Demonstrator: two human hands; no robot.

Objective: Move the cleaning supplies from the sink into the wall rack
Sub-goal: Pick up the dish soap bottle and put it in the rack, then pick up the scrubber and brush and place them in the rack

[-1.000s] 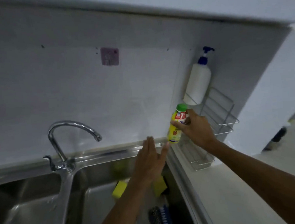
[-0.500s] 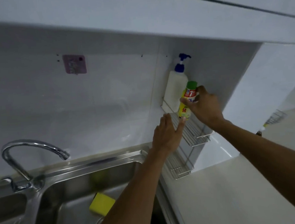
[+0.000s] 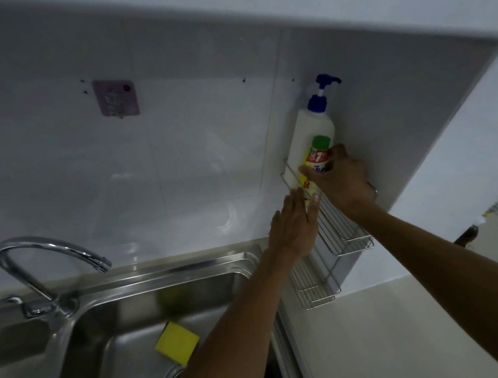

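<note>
- The right hand [image 3: 342,181] is gripping a small bottle [image 3: 317,161] around its middle, fingers wrapped over the label; the bottle is standing upright, its long axis vertical, green cap on top.
- The bottle is sitting at the far end of the rack [image 3: 346,234], in the upper tier, just in front of the pump bottle [image 3: 312,136], which is already standing there against the wall. Whether its base is resting on the wires I cannot tell; the rim wire is crossing in front of it.
- The left hand [image 3: 297,229] is open and flat, holding nothing, fingertips touching the rack's front rim just below the bottle; it looks to be steadying the rack.
- The coming move probably turns on the last drop straight down, then letting go.
- The rack is thin shiny wire in two tiers, the lower one showing nothing in it; the bottle is smooth yellow plastic.
- A yellow sponge [image 3: 176,342], soft and square, is lying in the steel sink [image 3: 84,345], near and to the left of both hands.
</note>
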